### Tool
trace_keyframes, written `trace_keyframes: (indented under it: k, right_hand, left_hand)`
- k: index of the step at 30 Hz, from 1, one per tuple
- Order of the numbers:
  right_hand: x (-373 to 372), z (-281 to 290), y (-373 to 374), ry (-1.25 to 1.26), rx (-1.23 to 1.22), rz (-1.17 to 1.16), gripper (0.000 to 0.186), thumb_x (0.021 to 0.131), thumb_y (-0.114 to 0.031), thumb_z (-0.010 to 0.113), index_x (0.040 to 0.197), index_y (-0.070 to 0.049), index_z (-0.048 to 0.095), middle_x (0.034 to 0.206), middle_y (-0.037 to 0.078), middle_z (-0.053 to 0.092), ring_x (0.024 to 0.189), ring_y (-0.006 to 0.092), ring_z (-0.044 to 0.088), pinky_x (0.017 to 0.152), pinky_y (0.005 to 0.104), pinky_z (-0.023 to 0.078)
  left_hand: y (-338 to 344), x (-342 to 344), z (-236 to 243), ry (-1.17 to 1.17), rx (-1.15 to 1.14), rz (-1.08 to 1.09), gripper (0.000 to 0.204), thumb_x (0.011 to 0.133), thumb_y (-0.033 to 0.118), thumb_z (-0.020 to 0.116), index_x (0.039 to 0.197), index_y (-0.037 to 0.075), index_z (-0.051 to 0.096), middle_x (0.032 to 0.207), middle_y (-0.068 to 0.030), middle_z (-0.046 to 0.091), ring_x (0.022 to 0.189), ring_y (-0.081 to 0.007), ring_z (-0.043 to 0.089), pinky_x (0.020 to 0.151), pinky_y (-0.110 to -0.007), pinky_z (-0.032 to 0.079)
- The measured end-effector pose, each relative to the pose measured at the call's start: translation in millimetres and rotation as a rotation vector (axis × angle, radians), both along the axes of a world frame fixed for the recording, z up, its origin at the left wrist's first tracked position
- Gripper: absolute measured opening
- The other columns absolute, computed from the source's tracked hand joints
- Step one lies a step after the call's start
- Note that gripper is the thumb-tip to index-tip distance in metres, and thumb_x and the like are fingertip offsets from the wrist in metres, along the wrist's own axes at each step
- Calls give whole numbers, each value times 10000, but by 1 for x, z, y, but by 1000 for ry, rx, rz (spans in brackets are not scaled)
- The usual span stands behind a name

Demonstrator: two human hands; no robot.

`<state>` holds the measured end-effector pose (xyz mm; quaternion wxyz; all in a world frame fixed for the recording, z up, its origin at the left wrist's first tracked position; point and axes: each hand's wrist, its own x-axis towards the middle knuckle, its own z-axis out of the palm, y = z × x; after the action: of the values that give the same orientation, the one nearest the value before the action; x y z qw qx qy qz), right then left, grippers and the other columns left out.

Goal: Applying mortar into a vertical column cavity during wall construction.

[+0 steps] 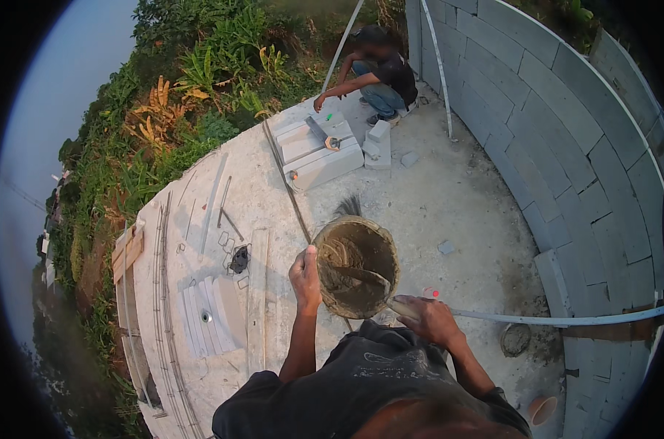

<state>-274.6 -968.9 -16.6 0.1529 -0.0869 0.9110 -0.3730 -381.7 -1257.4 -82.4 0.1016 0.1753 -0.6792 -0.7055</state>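
Observation:
A round bucket (378, 245) with mud-grey mortar (339, 252) inside is in front of my body, its mouth facing up. My left hand (306, 278) grips its left rim, the thumb on top and the fingers partly hidden behind the wall. In my right hand (425, 318) is the handle of a trowel (365, 276), fingers wrapped round it. The trowel's blade reaches over the bucket's right rim into the mortar, its lower part hidden there.
A co-worker (383, 80) squats beyond white blocks (332, 164) with tools on top. A grey block wall (544, 110) curves along the right, crossed by a pale pole (551, 320). More blocks (226, 314), a plank (257, 293) and rods (164, 293) lie left, towards the slab's edge and plants.

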Motion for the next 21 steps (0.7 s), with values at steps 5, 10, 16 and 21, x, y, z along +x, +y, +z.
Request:
trace_keyframes:
  k: [5,10,16,21]
  right_hand:
    - [1,-6,-1,13,-9,4,460,839,-306,701,1260,-134,633,1051,196,700,898,391,675,793,472,538]
    - [1,-10,-2,48,-14,12,469,831,-312,707,1259,-135,633,1027,193,705,899,385,678,799,475,535]
    - [0,-3,-5,18,-13,17,471,832,-314,705,1250,-110,630,1014,189,707,907,387,676,805,479,533]
    - [-1,-2,-7,-4,-10,26,478,834,-315,703,1263,-118,626,1020,196,704,911,393,674,818,482,530]
  left_hand:
    - [1,3,5,13,47,-23,392,997,328,584,1060,-51,664,955,-33,653,883,-104,548,815,-257,450]
    - [-2,3,6,6,26,-27,387,996,329,584,1056,-44,667,956,-32,654,880,-103,547,812,-257,451]
    - [-4,4,8,32,33,-10,384,996,328,582,1046,-43,668,938,-33,653,864,-103,545,801,-263,454]
    - [-1,5,11,61,90,-14,374,1000,323,574,1037,-38,665,920,-26,641,843,-96,535,773,-256,450]
